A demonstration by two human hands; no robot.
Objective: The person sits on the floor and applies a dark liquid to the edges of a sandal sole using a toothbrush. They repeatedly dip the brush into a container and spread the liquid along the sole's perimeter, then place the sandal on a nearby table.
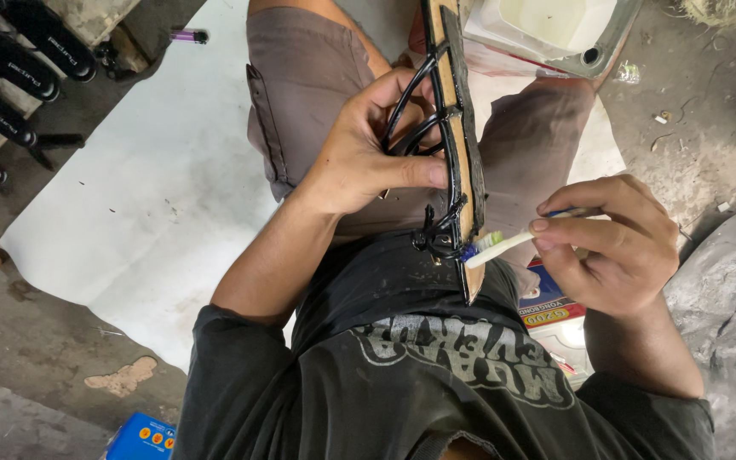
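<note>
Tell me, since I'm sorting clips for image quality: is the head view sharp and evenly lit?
Head view: soft, even light; left hand, sandal and toothbrush in the right hand are sharp; the white tray looks overexposed; edges bow a little from the wide lens.

Black straps (419, 128) on a tan sandal (462, 145). White toothbrush (508, 245) with blue and green bristles. Brown shorts (300, 85). Black shirt (402, 375) with grey letters. White sheet (146, 196) on grey floor (27, 358). Purple lighter (189, 36).

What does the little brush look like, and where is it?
Find the big white sheet on the floor, then the sandal held over the lap by the left hand. The toothbrush sits in the right hand, touching the sole's edge; only it has blue-green bristles.
</note>
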